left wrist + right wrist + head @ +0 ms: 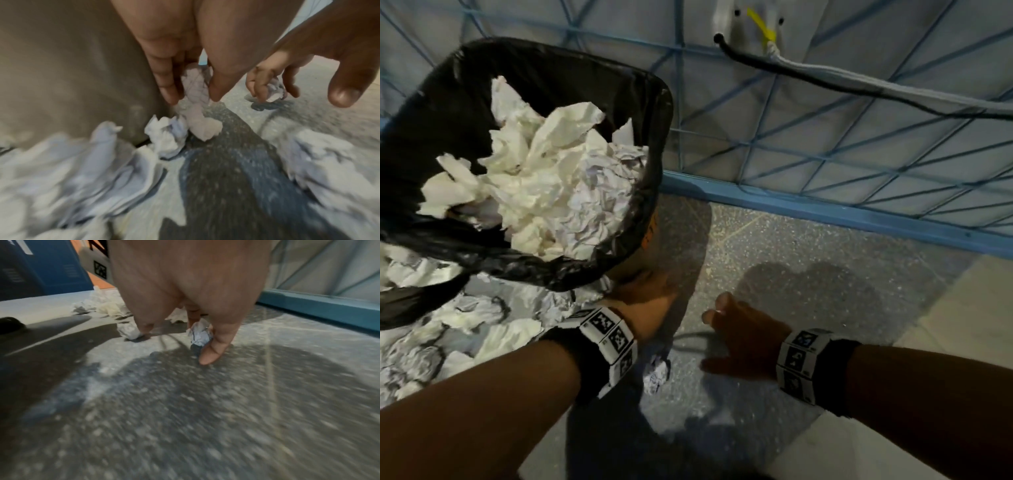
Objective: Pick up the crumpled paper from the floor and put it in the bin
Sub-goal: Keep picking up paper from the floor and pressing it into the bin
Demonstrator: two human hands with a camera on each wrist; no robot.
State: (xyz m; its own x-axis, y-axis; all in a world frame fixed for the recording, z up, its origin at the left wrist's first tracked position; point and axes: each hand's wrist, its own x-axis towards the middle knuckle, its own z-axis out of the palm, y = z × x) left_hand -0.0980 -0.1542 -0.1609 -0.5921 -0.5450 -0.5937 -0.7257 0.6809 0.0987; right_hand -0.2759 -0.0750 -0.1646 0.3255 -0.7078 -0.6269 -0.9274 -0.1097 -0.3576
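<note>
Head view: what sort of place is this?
Probably an indoor utility or office corner: a speckled hard floor, a blue-framed mesh partition with cables, and a black-lined bin heaped with crumpled paper.

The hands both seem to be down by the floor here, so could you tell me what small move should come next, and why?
Probably lift both hands up to the bin and let go. The left hand already pinches a crumpled paper, and the right hand has its fingers round a small paper ball just above the floor. The bin stands beside them, already heaped, so drop them near the middle.
</note>
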